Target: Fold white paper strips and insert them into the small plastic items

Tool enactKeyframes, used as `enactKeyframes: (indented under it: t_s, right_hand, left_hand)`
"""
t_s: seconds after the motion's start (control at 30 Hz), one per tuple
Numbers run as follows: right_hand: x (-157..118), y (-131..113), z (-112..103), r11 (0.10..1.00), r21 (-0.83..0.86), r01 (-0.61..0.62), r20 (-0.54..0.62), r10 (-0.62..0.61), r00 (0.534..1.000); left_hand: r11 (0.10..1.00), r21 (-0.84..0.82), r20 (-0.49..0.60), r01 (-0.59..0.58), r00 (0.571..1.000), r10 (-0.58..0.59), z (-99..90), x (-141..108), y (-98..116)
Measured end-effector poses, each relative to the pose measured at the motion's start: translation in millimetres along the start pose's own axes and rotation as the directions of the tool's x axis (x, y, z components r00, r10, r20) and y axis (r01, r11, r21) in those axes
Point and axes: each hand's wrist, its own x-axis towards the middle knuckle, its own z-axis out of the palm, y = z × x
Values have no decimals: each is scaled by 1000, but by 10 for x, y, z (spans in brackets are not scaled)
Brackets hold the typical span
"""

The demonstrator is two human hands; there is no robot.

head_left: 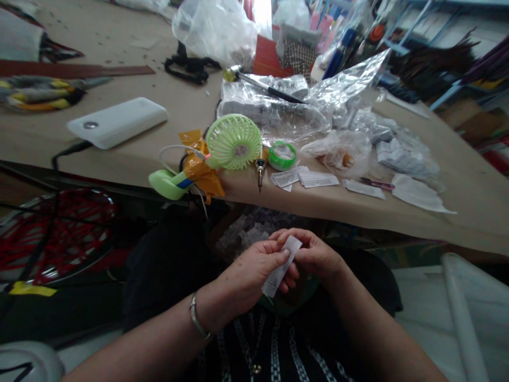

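Both my hands meet over my lap, just off the table's front edge. Between them is a narrow white printed label (277, 277), slanting from upper right to lower left. My left hand (254, 265), with a bangle on its wrist, pinches the label under its thumb. My right hand (318, 254) is closed at the label's upper right edge, its fingers curled partly behind it. Below the table edge, a heap of white label pieces (254, 228) lies just beyond my hands.
On the table (358, 212) a green fan (234, 140) stands taped near the edge, beside a pointed tool (260, 172) and a green round tub (282, 155). Label strips (319, 179), small scissors (377, 183) and plastic bags (338, 151) lie rightward. A white power bank (119, 122) sits left.
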Motion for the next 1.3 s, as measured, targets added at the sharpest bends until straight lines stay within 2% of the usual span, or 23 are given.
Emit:
enactKeyframes:
  t_s: [0.07,0.13,0.2,0.27,0.33,0.47,0.57,0.63,0.77,0.87,0.97,1.13,1.23,1.3]
  right_hand:
    - [-19,-61,35,989,-139,45,-72,-56,996]
    - [-41,-121,81,921,-372,112,-181,-190,965]
    - [-61,-162,128,768,-624,148,-231,-361,903]
    - [-73,-177,168,612,-778,141,-205,-459,864]
    - [-72,-170,195,532,-835,139,-169,-488,856]
    - [-45,-138,219,483,-864,139,-134,-488,862]
    - [-27,-126,227,520,-842,146,-144,-476,867]
    - [-14,-123,236,607,-783,136,-198,-450,871]
    - [35,-118,258,870,-486,81,-392,-300,870]
    - [102,-98,260,966,-258,37,-427,-148,892]
    - [180,-59,254,990,-136,29,-452,-88,888]
    - [301,-70,284,996,-87,24,-461,-61,885]
    - [378,-139,335,996,-86,38,-436,-72,897]
    - [433,-193,366,989,-132,72,-418,-121,900]
  left_hand:
    - [1000,-11,-32,-14,999,13,-15,7,0]
    - [999,-20,-63,-28,998,26,-33,13,6]
    - [999,-21,-85,-42,996,40,-46,19,15]
    - [998,-21,-93,-52,994,50,-46,24,24]
    - [998,-23,-100,-57,993,55,-37,25,31]
    - [999,-17,-109,-34,994,32,-32,19,35]
    - [999,-15,-105,-38,994,36,-63,19,26]
    - [998,-14,-102,-57,993,55,-92,25,17]
    - [996,-21,-106,-91,990,89,-140,38,15]
    - [993,-1,-131,-117,985,116,-151,34,36]
    - [992,25,-152,-126,980,128,-151,25,62]
    - [983,115,-199,-143,966,164,-174,28,107]
    - [941,237,-212,-241,933,292,-221,42,165]
    - [882,355,-232,-311,884,405,-261,51,222]
